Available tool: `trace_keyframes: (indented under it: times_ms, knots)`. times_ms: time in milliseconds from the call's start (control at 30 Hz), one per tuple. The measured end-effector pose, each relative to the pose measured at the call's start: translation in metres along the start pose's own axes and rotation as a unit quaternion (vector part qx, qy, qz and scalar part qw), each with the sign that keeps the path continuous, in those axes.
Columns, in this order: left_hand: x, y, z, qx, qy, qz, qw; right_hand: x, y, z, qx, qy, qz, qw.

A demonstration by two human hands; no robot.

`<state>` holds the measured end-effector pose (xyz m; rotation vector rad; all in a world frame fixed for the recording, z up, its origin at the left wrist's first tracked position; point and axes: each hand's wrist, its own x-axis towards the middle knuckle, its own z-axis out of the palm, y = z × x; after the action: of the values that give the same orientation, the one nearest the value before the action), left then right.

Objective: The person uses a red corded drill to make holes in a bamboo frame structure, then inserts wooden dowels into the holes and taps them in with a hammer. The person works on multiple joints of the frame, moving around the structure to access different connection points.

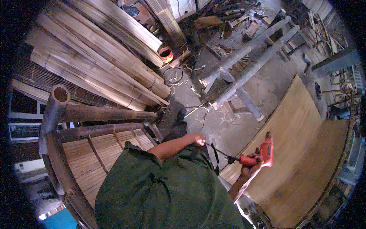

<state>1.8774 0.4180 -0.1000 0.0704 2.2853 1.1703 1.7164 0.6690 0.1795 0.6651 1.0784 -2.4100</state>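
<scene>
My right hand (249, 170) is wrapped round the handle of a red power drill (268, 151), its dark chuck pointing away from me. From the base of the handle a black cord (221, 152) runs left to my left hand (198, 139), which is closed on it in front of my body. Part of the cord hangs down beside my dark clothing. Behind the drill lies a large sheet of woven split bamboo (288, 141), curving up at its right side.
At the left stands a bamboo frame with a slatted panel (82, 154). Stacked bamboo slat rolls (110, 65) lie beyond it, near a red bucket (166, 55). Grey poles on a low trestle (251, 61) stand ahead on the floor, with wood scraps behind.
</scene>
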Motion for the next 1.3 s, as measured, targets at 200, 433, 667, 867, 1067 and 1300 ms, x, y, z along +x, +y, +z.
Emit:
trace_keyframes:
  times_ms: [200,433,667,867,1067,1300]
  knots:
    - [-0.083,-0.060,-0.108,0.027,0.475,-0.088,0.875,-0.006,0.002,0.131,-0.005,-0.136,0.022,0.990]
    - [-0.153,-0.175,-0.229,-0.229,0.739,-0.159,0.613,0.020,0.074,0.255,-0.011,-0.210,0.022,0.977]
    - [-0.189,-0.158,-0.453,-0.505,0.761,-0.077,0.401,0.059,0.136,0.380,0.016,-0.277,0.023,0.960]
    - [-0.262,-0.140,-0.610,-0.455,0.737,-0.034,0.499,0.060,0.134,0.467,-0.020,-0.257,-0.124,0.958]
    - [-0.300,-0.166,-0.655,-0.063,0.727,-0.103,0.676,0.080,0.136,0.511,-0.045,-0.245,-0.227,0.941]
    - [-0.248,-0.212,-0.596,-0.059,0.570,-0.228,0.787,0.134,0.176,0.519,-0.123,-0.066,-0.156,0.978]
